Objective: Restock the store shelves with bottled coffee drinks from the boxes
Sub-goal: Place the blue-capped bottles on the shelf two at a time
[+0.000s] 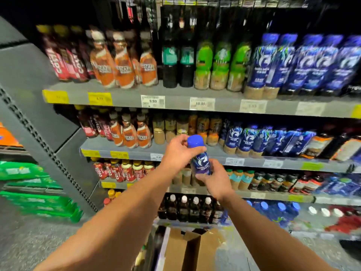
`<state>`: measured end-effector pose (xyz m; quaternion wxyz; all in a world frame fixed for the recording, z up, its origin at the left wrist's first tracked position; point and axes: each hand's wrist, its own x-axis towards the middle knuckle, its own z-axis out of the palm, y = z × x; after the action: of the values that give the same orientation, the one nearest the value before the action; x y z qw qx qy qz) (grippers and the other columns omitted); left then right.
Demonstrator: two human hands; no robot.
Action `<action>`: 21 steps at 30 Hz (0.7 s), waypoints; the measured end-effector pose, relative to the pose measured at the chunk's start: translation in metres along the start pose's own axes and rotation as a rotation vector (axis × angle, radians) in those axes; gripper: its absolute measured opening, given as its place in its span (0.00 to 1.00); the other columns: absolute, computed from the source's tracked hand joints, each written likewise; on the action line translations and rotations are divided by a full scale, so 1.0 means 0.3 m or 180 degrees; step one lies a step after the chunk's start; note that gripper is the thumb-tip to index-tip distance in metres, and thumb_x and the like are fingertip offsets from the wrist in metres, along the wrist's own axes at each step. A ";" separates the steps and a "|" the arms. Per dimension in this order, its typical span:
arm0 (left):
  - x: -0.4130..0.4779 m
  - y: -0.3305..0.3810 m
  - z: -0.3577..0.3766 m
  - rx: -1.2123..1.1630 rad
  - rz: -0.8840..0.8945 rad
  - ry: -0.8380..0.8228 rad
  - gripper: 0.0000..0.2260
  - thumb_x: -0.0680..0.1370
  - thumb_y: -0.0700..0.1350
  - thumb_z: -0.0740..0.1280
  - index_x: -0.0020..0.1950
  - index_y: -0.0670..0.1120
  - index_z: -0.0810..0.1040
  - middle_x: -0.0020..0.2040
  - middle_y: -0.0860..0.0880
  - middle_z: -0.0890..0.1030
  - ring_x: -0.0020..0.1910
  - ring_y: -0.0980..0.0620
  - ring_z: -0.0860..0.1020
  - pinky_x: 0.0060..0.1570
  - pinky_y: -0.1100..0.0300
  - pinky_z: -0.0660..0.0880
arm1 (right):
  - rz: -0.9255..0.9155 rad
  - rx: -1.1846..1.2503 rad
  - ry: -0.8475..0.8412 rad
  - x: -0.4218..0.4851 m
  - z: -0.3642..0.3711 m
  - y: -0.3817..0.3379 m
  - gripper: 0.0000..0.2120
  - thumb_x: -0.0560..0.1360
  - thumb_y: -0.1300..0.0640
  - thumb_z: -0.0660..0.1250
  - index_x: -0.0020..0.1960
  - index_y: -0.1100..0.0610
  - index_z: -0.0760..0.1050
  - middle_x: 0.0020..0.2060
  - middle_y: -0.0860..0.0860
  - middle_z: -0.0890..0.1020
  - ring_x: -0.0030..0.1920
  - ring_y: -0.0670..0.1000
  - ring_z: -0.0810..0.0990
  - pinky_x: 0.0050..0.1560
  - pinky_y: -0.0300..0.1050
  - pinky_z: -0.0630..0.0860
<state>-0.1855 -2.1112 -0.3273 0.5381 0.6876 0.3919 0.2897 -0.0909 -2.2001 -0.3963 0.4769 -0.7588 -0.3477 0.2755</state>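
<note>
**Item handled:** one plastic coffee bottle with a blue screw cap and dark blue printed sleeve (201,160). It is held in the air in front of the grey metal shelving (125,98), near the second shelf edge and touching no shelf. It stands close to upright, tilted slightly.

**Grip:** the left hand (178,151) has its fingers curled round the bottle's shoulder just under the cap. The right hand (212,178) has its fingers wrapped round the lower body.

**Source:** an open brown cardboard box (187,249) sits on the floor beneath the forearms.

**Assessment:** the step in hand appears to be placement. A matching row of blue-sleeved bottles (254,140) stands on the second shelf, to the right of the hands, and is the likely destination.

**Recommended:**
- Carry the bottle to the right.
- Keep one hand on the body while the other lets go.
- Set the base flat beside the row, sleeve facing out.

**Risk:** the row is crowded, so a nudge could topple neighbouring bottles.
</note>
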 end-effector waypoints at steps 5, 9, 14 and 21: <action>-0.007 0.144 0.017 -0.0181 0.0260 -0.0224 0.22 0.68 0.32 0.75 0.60 0.35 0.74 0.44 0.47 0.79 0.35 0.62 0.77 0.37 0.75 0.73 | -0.0164 0.0488 0.0294 -0.001 -0.088 -0.173 0.20 0.68 0.68 0.72 0.52 0.51 0.70 0.42 0.45 0.80 0.43 0.46 0.78 0.49 0.43 0.72; 0.021 0.253 0.033 -0.0213 0.0576 -0.0288 0.17 0.69 0.37 0.75 0.57 0.41 0.78 0.45 0.49 0.80 0.40 0.57 0.77 0.39 0.74 0.73 | -0.0290 0.0557 0.0496 0.017 -0.166 -0.285 0.19 0.67 0.64 0.74 0.53 0.50 0.73 0.44 0.48 0.82 0.46 0.50 0.81 0.52 0.48 0.76; 0.081 0.379 0.042 -0.0391 0.0768 -0.0500 0.16 0.72 0.39 0.74 0.59 0.46 0.78 0.46 0.51 0.81 0.39 0.60 0.78 0.35 0.76 0.73 | -0.0326 0.0483 0.0891 0.027 -0.251 -0.404 0.18 0.66 0.59 0.74 0.54 0.51 0.77 0.44 0.49 0.83 0.44 0.50 0.81 0.48 0.48 0.77; 0.200 0.502 0.061 -0.0216 0.1020 -0.0687 0.21 0.70 0.44 0.75 0.62 0.45 0.76 0.52 0.51 0.80 0.48 0.56 0.77 0.48 0.65 0.70 | -0.0361 0.0494 0.1286 0.067 -0.310 -0.523 0.15 0.69 0.60 0.72 0.53 0.50 0.75 0.41 0.47 0.82 0.41 0.50 0.79 0.42 0.42 0.75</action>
<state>-0.1047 -2.0868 -0.1876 0.5468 0.7498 0.2075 0.3093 -0.0504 -2.1862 -0.2178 0.6085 -0.7389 -0.2649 0.1166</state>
